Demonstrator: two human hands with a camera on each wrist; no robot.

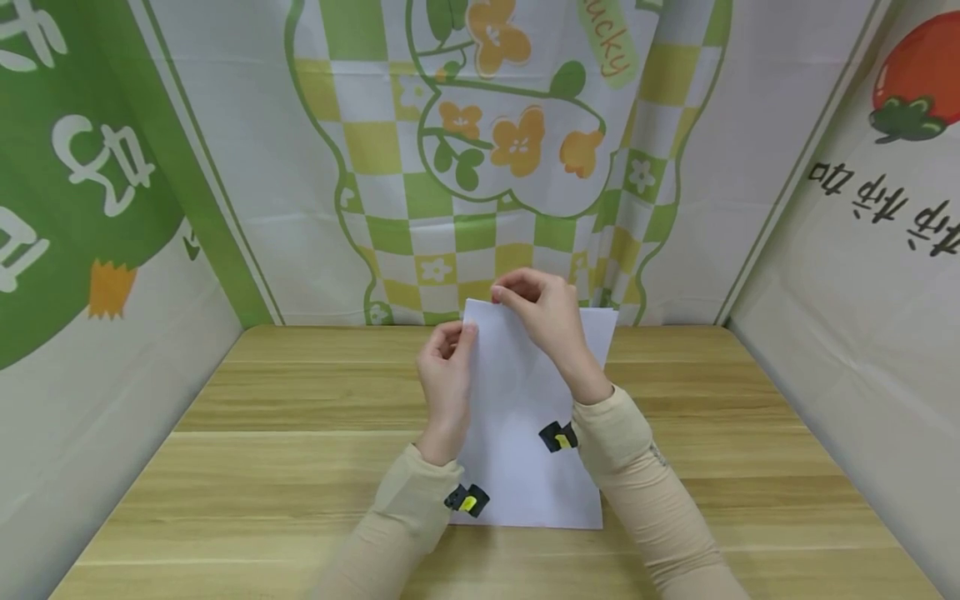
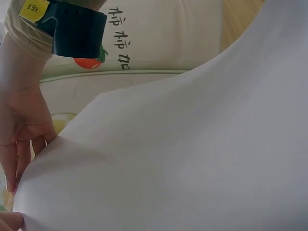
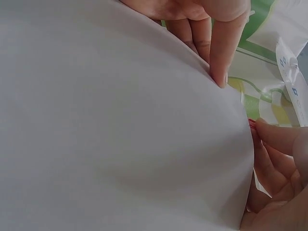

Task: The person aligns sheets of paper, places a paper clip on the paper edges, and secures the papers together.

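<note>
White sheets of paper [image 1: 517, 467] stand tilted up above the table, their top edges slightly fanned at the right corner. My left hand [image 1: 444, 383] pinches their left edge close to the upper left corner, thumb in front. At the top edge, my right hand [image 1: 551, 325] pinches a tiny red paper clip [image 3: 251, 123], mostly covered by the fingertips. In the right wrist view the clip touches the paper's edge; how far it sits over the sheets cannot be made out. The left wrist view shows the broad paper face and the right hand's fingers beyond its edge.
A wood-grain table [image 1: 300, 467] lies under the paper. Printed cloth curtains [image 1: 480, 192] hang behind it and along both sides. Each wrist wears a small black camera [image 1: 471, 501] with a yellow label.
</note>
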